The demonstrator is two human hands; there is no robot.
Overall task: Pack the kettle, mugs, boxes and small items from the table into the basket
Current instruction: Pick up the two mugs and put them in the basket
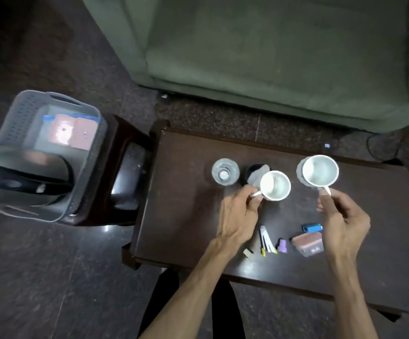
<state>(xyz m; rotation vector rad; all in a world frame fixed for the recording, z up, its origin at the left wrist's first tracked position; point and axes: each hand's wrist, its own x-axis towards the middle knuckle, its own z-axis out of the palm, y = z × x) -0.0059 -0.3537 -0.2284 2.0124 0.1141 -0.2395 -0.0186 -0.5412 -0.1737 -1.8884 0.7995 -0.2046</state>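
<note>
1. Reaching forward over the dark wooden table (188, 216), both bare forearms enter from the bottom edge of the view.
2. Between the two wrists lie the small items: a cream-coloured eraser-like block (247, 253), folded white sachets with yellow tips (267, 241), a small purple piece (282, 246), a pinkish box (308, 244) just under the right hand, and a blue flash drive (312, 227) touching that hand's inner edge.
3. The left hand (238, 216) is closed round the handle of a white mug (275, 185), fingers pinched through the loop; the mug stands upright, its mouth open to the camera.
4. The right hand (342, 216) grips the handle of a second white mug (320, 174), thumb pressed on top of the loop; this mug is also upright, slightly farther off than the first.
5. Just beyond the left hand's knuckles sits a dark round container (253, 171), partly hidden by the first mug, and to its left a clear glass jar (225, 175) seen from above.
6. Well to the left of the left hand, a grey perforated basket (86, 172) rests on a dark stool (125, 152); inside are a black kettle (25, 172) and a pink box (72, 132).
7. Farthest away, beyond both mugs, stands a green sofa (271, 57) on the speckled floor (52, 277).
</note>
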